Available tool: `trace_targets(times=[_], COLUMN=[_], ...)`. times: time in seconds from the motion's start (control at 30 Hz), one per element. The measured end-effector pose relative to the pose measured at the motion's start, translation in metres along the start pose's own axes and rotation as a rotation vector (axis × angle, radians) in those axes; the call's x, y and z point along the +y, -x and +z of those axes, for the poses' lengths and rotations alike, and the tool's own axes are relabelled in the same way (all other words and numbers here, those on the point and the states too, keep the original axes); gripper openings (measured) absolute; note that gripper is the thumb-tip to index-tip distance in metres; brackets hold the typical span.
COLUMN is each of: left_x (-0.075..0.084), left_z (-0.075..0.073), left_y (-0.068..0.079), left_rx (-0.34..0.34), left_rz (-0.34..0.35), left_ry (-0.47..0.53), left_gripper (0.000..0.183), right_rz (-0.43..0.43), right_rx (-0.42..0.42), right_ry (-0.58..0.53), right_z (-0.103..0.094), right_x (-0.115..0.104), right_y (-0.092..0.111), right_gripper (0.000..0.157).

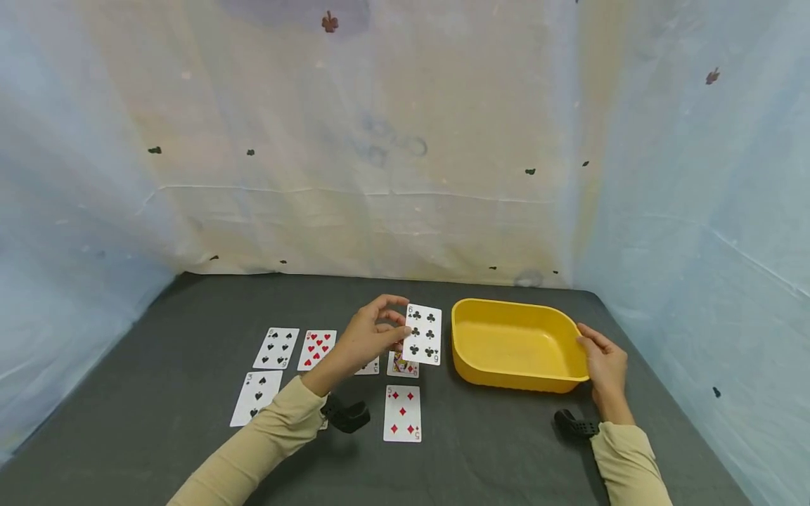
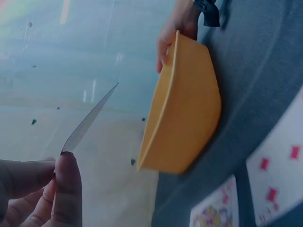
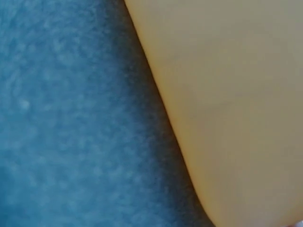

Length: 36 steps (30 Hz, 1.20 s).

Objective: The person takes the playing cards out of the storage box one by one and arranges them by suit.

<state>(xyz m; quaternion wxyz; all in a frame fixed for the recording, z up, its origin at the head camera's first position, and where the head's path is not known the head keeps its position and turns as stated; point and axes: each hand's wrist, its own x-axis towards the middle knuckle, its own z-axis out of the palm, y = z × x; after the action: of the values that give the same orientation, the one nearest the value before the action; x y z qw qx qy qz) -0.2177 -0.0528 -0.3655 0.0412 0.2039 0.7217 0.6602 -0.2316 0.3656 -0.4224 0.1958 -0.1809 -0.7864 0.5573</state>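
Note:
My left hand (image 1: 365, 333) pinches a six of clubs (image 1: 422, 334) between thumb and fingers, holding it up above the table, face toward the head camera. In the left wrist view the card (image 2: 90, 120) appears nearly edge-on. To its right is a yellow plastic tub (image 1: 519, 341) with nothing visible inside. My right hand (image 1: 604, 362) grips the tub's right rim, thumb and fingers about the edge. The tub's outer wall (image 3: 236, 113) fills much of the right wrist view, where that hand is almost wholly out of sight.
On the dark table (image 1: 493, 450) lie a five of diamonds (image 1: 402, 413), a diamond face card (image 1: 402, 365), a heart card (image 1: 317, 350), a spade card (image 1: 276, 348) and a three of spades (image 1: 256, 398). My left arm partly covers other cards. Draped sheets (image 1: 392, 232) enclose the table.

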Motion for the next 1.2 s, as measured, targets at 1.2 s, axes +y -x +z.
trace_targets(times=[1.2], left_x=[-0.053], left_z=[-0.045], left_y=[0.096], left_rx=[0.045], left_rz=[-0.264], left_ry=[-0.119], left_gripper=[0.047], right_rz=[-0.046], right_rx=[-0.007], right_ry=[0.006], right_z=[0.002], right_x=[0.003], right_y=[-0.008], right_gripper=[0.040])
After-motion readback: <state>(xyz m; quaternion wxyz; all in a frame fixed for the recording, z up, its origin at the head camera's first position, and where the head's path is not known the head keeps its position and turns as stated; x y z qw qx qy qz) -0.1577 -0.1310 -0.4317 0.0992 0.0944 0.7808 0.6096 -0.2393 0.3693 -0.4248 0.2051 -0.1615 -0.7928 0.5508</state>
